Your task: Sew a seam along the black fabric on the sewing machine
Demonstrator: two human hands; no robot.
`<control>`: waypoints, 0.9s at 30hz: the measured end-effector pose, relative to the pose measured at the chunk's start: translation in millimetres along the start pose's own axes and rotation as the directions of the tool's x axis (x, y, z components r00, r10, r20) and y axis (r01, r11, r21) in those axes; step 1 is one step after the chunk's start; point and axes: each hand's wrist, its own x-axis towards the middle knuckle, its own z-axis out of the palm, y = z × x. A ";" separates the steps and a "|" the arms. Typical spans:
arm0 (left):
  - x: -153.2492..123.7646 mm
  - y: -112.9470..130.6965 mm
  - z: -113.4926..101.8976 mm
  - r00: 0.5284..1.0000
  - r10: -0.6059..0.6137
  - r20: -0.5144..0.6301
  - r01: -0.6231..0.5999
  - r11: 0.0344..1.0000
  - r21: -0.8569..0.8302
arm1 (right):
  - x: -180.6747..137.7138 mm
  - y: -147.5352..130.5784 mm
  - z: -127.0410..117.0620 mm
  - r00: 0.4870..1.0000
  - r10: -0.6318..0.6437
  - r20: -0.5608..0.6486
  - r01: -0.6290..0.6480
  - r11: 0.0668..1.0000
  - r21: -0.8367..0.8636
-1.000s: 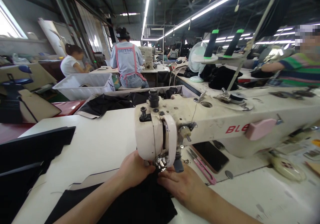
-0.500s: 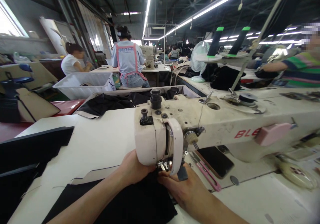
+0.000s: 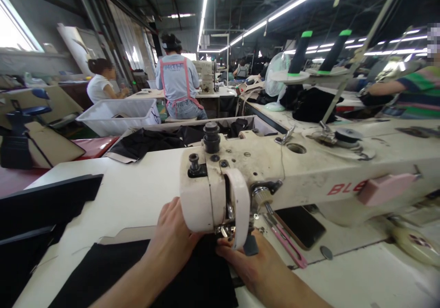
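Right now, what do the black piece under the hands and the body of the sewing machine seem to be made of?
Black piece: soft matte fabric, probably; it lies limp and flat, with no shine. Sewing machine: cream-painted metal, likely cast; the hard glossy shell shows scuffs, grime and red lettering. The table looks like smooth white laminate.

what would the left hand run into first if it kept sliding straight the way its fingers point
Most likely the sewing machine head. The left hand lies flat on the black fabric, its fingers aimed up and forward under the head's left side, already close to it. Depth is hard to judge, so contact may already exist.
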 end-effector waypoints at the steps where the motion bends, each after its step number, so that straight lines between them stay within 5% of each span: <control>1: -13.8 3.3 2.0 0.999 0.032 0.013 -0.032 0.999 -0.012 | -0.6 0.0 0.2 1.000 0.000 0.002 0.000 1.000 0.004; 4: -52.6 11.1 14.9 0.981 0.171 0.087 -0.155 0.975 -0.161 | -2.4 0.2 -0.2 1.000 0.002 0.003 -0.002 1.000 0.027; 10: -65.7 25.1 14.2 0.968 -0.141 0.206 0.196 0.941 -0.276 | -13.6 -4.1 1.9 0.990 0.138 0.038 -0.141 0.982 0.122; 12: -60.5 28.7 7.3 0.941 -0.223 0.253 0.298 0.903 -0.311 | -24.6 -11.2 4.1 0.946 0.320 0.047 -0.321 0.914 0.249; 13: -58.4 29.5 4.9 0.928 -0.254 0.272 0.336 0.886 -0.319 | -31.1 -15.8 5.1 0.887 0.454 0.087 -0.448 0.800 0.398; 15: -56.3 28.8 2.8 0.915 -0.271 0.298 0.364 0.872 -0.327 | -43.8 -26.2 6.8 0.705 0.652 0.279 -0.604 0.346 0.718; 17: -57.0 25.9 3.6 0.920 -0.246 0.304 0.343 0.881 -0.325 | -52.7 -36.7 8.7 0.585 0.655 0.478 -0.544 -0.121 0.830; 18: -58.4 24.4 4.6 0.929 -0.218 0.300 0.314 0.893 -0.323 | -54.8 -41.5 10.0 0.570 0.634 0.523 -0.499 -0.238 0.833; 22: -68.9 22.4 10.0 0.977 -0.054 0.207 0.113 0.952 -0.283 | -48.4 -56.5 18.0 0.553 0.547 0.628 -0.449 -0.439 0.778; 27: -81.6 21.6 18.4 0.979 0.196 0.053 -0.186 0.970 -0.154 | -33.1 -65.4 22.1 0.499 0.582 0.643 -0.522 -0.390 0.758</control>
